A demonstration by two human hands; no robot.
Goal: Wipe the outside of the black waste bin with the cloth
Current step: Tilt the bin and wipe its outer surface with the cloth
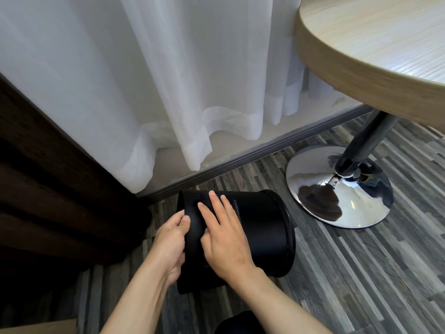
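A round wooden tabletop (375,44) stands on a dark post and chrome base (337,189). Left of it hang sheer white curtains (144,80), then a dark brown drape (48,177). Grey striped plank floor (361,273) beneath.

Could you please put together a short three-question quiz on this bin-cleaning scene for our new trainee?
1. True or false: the black waste bin stands upright on the floor.
2. Which hand grips the bin's end, and which lies flat on its side?
3. What stands on the floor to the right of the bin: A) a chair, B) a round table on a chrome base, C) a bucket?

Key
1. False: it is tipped on its side.
2. The left hand grips the end; the right hand lies flat on the side, over a dark cloth that is hard to tell from the bin.
3. B.
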